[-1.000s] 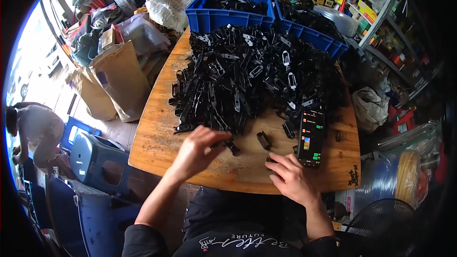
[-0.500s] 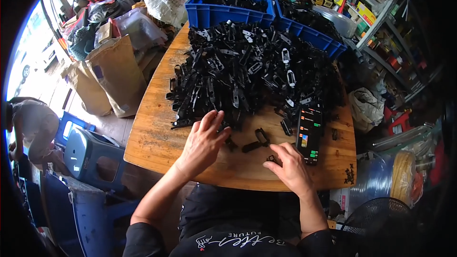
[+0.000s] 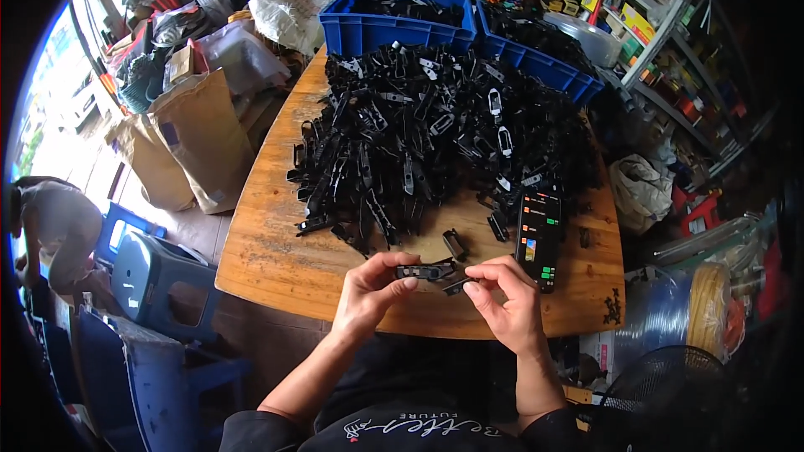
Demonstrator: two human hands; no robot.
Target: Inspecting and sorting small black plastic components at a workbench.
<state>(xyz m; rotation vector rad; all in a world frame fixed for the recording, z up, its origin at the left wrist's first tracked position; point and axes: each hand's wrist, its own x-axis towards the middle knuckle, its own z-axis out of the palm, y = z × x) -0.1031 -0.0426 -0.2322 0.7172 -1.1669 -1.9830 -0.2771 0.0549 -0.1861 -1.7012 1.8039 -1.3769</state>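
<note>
Over the near edge of the wooden table, my left hand (image 3: 366, 294) pinches a long black plastic clip-like part (image 3: 425, 270) between thumb and fingers. Close beside it, my right hand (image 3: 509, 300) grips a smaller dark piece (image 3: 457, 286) at its fingertips. The two pieces meet or nearly meet; I cannot tell if they are joined. Just beyond them lies a loose black frame-like part (image 3: 454, 243). A large heap of similar black parts (image 3: 402, 138) covers the far half of the tabletop, some with pale grey pieces among them.
The wooden table (image 3: 266, 243) carries a phone (image 3: 538, 238) with a lit screen, right of my hands. Two blue crates (image 3: 394, 33) of black parts stand behind the heap. Tiny dark bits (image 3: 613, 307) lie at the right corner. A blue stool (image 3: 159, 280) and a crouching person (image 3: 59, 222) are at left.
Both hands have come together near the table edge. My left hand has drawn back from the heap with a black part, and my right hand has lifted a small dark piece.
</note>
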